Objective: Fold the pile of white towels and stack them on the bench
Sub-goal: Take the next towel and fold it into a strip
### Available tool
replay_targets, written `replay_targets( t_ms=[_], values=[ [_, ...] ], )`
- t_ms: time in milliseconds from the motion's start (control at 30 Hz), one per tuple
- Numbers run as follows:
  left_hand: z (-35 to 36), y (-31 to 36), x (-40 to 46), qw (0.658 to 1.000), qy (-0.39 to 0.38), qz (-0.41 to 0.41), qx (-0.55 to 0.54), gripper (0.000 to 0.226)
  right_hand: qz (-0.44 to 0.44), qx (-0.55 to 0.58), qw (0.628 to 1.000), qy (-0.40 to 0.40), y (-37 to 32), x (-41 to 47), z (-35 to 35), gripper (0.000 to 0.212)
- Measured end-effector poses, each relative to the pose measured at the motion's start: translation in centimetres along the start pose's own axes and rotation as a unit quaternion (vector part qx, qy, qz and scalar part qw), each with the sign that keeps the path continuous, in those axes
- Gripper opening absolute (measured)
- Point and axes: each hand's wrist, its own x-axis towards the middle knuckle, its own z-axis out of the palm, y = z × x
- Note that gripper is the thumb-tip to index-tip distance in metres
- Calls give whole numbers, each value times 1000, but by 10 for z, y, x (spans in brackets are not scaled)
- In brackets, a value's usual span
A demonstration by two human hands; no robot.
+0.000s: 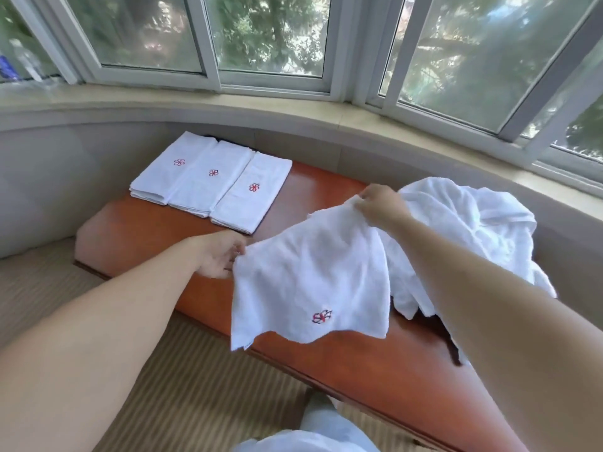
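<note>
You are working with both forearms bare: no sleeves, watch or rings are showing on your left hand point(218, 256) or right hand point(381, 205). Pale light-blue clothing point(321, 429) is showing at bottom centre.

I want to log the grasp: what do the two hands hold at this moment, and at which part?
One white towel, spread in the air. The right hand pinches its upper far corner, the left hand its upper left corner.

Three folded white towels point(211, 177) lie in a row at the far left of the one bench point(137, 233). One unfolded towel point(310, 282) hangs from two hands point(380, 203). One crumpled pile point(473, 230) sits right.
</note>
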Motion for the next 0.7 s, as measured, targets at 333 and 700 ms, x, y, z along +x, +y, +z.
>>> replay_targets(
  t_ms=[333, 700],
  values=[
    [55, -101, 117, 974, 138, -154, 95, 35, 200, -31, 928, -314, 158, -10, 124, 34],
    [72, -102, 161, 960, 211, -167, 77, 47, 41, -30, 943, -329, 186, -3, 172, 34]
  ],
)
